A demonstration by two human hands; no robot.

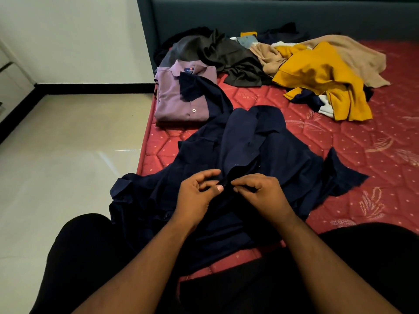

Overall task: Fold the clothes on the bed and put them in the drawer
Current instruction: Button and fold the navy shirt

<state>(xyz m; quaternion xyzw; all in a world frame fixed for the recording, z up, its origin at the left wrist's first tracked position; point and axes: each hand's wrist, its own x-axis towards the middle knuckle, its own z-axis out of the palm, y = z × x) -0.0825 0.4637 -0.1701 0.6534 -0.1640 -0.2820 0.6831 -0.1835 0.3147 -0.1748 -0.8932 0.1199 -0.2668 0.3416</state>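
A pale glossy tiled floor (pixel 68 143) lay left of the scene, bordered by a black skirting strip (pixel 90 89) along the base of a plain white wall (pixel 74 37). A dark teal upholstered headboard (pixel 249 12) stood upright at the rear, its left edge meeting the wall.

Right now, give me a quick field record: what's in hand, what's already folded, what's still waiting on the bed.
in work: navy shirt, spread flat on the mattress in front of the person
left hand: pinching the shirt's front edge
right hand: pinching the same edge, close to the left
folded: purple shirt, near the bed's left edge, partly under a navy sleeve
unfolded: dark grey garment, yellow garment, beige garment, heaped near the headboard
drawer: cannot tell from this view
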